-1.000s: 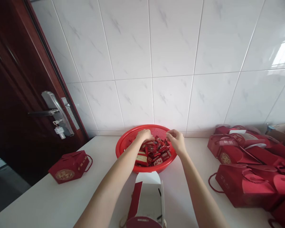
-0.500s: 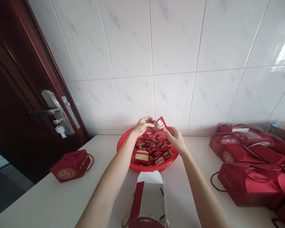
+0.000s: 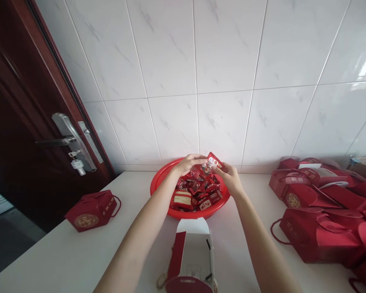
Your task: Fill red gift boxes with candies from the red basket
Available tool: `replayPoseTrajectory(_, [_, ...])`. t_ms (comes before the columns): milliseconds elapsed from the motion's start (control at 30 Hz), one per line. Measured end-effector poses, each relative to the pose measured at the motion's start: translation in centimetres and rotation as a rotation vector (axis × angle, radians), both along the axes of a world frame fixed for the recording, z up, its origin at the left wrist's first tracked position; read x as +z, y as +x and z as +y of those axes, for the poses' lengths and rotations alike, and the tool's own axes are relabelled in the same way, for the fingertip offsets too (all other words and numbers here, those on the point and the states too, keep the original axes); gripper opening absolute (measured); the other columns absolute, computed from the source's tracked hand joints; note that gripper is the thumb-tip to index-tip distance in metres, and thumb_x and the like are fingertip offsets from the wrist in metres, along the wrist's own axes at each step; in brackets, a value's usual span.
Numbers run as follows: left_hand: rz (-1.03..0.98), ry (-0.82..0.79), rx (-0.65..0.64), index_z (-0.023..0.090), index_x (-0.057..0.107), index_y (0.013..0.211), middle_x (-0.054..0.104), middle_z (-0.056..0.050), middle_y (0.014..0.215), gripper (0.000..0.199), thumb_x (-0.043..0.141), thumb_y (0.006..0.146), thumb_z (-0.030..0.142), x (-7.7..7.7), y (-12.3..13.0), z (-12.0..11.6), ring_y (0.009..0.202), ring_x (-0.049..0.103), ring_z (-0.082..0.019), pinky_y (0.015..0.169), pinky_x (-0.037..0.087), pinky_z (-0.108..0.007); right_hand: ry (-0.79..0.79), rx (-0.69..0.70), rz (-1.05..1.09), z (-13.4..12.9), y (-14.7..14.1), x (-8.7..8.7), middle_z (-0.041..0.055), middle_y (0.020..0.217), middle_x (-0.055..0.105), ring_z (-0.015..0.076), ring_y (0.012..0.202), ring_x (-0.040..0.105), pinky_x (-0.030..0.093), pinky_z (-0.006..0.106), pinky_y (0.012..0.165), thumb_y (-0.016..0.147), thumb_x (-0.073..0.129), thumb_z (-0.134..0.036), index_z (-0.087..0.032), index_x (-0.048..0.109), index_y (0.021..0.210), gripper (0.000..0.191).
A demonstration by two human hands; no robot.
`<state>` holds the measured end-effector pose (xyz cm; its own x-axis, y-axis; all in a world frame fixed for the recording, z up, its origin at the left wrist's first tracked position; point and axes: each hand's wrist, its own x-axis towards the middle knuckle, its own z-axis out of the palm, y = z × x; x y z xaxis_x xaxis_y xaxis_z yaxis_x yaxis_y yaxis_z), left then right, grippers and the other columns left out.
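Both my hands are over the far side of a red plastic basket (image 3: 159, 184) with small holes in its wall. Several red-wrapped candies (image 3: 198, 191) lie heaped in it, with a larger cream-and-red packet (image 3: 182, 199) at the front left. My right hand (image 3: 231, 178) pinches a red candy packet (image 3: 214, 161) with a white printed patch. My left hand (image 3: 187, 163) has its fingers closed against the left side of the packets, partly hiding what they grip. In front of the basket stands an open red gift box (image 3: 175, 254) with a white inside.
A closed red gift box (image 3: 90, 211) with a cord handle stands on the left of the white table (image 3: 134, 191). Several more red boxes (image 3: 320, 234) crowd the right side. A tiled wall (image 3: 171, 61) rises behind, and a dark red door (image 3: 27, 101) is at the left.
Both hands have shifted slightly to the right with the candy packet, which has turned a little. The view has tilted slightly.
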<state>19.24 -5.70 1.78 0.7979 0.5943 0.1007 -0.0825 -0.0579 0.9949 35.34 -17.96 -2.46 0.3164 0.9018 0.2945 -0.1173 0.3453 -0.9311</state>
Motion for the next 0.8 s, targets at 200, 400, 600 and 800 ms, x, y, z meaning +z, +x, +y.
replayPoseTrajectory(200, [0.118, 0.037, -0.117, 0.014, 0.077, 0.098, 0.078, -0.007, 0.09, 0.041, 0.093, 0.062, 0.026, 0.5, -0.1, -1.4, 0.079, 0.072, -0.019, 0.078, 0.056, -0.032, 0.06, -0.02, 0.129, 0.0, 0.2, 0.1, 0.0044, 0.085, 0.08, 0.0249, 0.078, 0.075, 0.06, 0.037, 0.074, 0.061, 0.088, -0.057, -0.023, 0.073, 0.087, 0.045])
replayPoseTrajectory(400, [-0.001, 0.071, -0.046, 0.014, 0.077, 0.103, 0.079, -0.01, 0.098, 0.047, 0.093, 0.062, 0.032, 0.5, 0.3, -2.1, 0.088, 0.074, -0.024, 0.082, 0.057, -0.036, 0.095, 0.001, 0.183, -0.5, -0.3, 0.7, 0.0049, 0.096, 0.081, 0.0267, 0.088, 0.075, 0.061, 0.038, 0.08, 0.068, 0.085, -0.059, -0.023, 0.075, 0.097, 0.047])
replayPoseTrajectory(600, [-0.154, 0.114, 0.045, 0.015, 0.077, 0.096, 0.079, -0.006, 0.091, 0.041, 0.091, 0.059, 0.028, 1.0, 0.7, -2.2, 0.088, 0.073, -0.024, 0.089, 0.054, -0.039, 0.106, 0.041, 0.145, -0.4, -0.5, 0.7, 0.0037, 0.09, 0.08, 0.0214, 0.078, 0.073, 0.06, 0.036, 0.078, 0.063, 0.092, -0.048, -0.022, 0.074, 0.093, 0.043])
replayPoseTrajectory(800, [-0.156, 0.077, 0.137, 0.015, 0.078, 0.087, 0.078, -0.006, 0.086, 0.036, 0.088, 0.064, 0.04, 1.3, 0.9, -2.0, 0.083, 0.072, -0.022, 0.084, 0.055, -0.036, 0.094, 0.052, 0.212, -0.4, -0.3, 0.5, 0.0029, 0.085, 0.079, 0.021, 0.076, 0.071, 0.059, 0.035, 0.074, 0.062, 0.093, -0.044, -0.023, 0.076, 0.082, 0.034])
